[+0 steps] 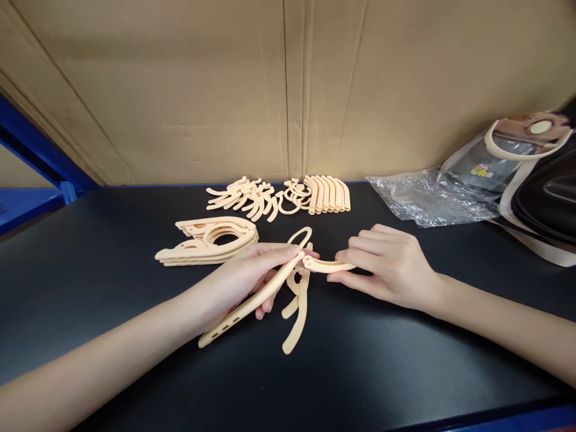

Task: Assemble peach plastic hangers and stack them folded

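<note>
My left hand (245, 270) is closed around a long cream plastic hanger arm (256, 300) with small slots, slanting down toward me. A hook (307, 233) rises at this arm's upper end. In my right hand (389, 264), fingers and thumb pinch a shorter curved hanger arm (324, 265). Its free end meets or nearly meets the top of the left piece; whether they are joined I cannot tell. Below them, more cream hanger pieces (297, 321) lie on the black tabletop (342, 372), partly hidden by my left hand. Left of that hand is a stack of folded hangers (175, 255).
Toward the back are loose curved arms (256, 201), hooks (290, 207) and a neat row of arms (328, 195). At right lie a clear plastic bag (418, 198), a bottle (472, 168) and a black bag (549, 198). Cardboard (202, 90) stands behind; a blue frame (31, 147) is at left.
</note>
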`<state>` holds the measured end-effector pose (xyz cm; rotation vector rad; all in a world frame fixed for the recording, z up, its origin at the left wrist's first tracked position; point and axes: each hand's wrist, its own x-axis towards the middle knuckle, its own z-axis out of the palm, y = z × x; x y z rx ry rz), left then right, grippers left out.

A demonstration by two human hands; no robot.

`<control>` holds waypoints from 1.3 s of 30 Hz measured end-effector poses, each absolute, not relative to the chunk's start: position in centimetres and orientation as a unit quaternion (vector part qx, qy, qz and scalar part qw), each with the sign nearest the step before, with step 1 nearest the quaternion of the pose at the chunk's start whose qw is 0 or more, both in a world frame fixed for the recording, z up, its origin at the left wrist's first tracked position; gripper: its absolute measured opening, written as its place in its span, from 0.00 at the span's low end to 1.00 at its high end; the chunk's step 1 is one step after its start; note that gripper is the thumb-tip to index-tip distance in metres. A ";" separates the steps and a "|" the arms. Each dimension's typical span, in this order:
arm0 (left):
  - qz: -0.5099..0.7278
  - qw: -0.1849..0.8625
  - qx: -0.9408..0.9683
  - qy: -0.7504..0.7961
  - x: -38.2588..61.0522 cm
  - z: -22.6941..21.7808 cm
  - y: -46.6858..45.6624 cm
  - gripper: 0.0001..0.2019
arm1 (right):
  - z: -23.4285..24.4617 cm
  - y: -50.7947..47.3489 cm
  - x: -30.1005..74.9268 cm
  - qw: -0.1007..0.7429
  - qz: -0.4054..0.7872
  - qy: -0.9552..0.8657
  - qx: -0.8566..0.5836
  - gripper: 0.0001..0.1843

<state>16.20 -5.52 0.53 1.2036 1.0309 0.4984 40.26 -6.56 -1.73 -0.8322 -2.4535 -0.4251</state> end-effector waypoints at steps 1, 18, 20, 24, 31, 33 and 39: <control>0.220 0.674 0.533 0.461 16.2 0.5 -5.5 0.21 | -1.7 -6.6 40.3 0.254 -0.159 -0.904 -0.305 0.19; 0.242 0.720 0.519 0.392 16.2 0.5 -5.5 0.11 | -1.8 -6.6 40.1 0.236 -0.251 -0.898 -0.274 0.15; 0.244 0.720 0.522 0.387 16.1 0.4 -5.5 0.11 | -1.8 -6.7 40.1 0.241 -0.270 -0.893 -0.267 0.13; 0.242 0.727 0.518 0.380 16.1 0.4 -5.5 0.09 | -1.9 -6.8 40.0 0.239 -0.287 -0.889 -0.263 0.11; 0.226 0.727 0.525 0.380 16.1 0.2 -5.3 0.07 | -1.9 -7.0 40.2 0.239 -0.290 -0.892 -0.251 0.11; 0.219 0.728 0.536 0.368 16.0 0.2 -5.2 0.07 | -1.9 -7.0 40.3 0.239 -0.290 -0.895 -0.241 0.11; 0.204 0.731 0.558 0.336 15.9 0.2 -5.2 0.06 | -2.0 -6.9 40.3 0.244 -0.286 -0.901 -0.219 0.11</control>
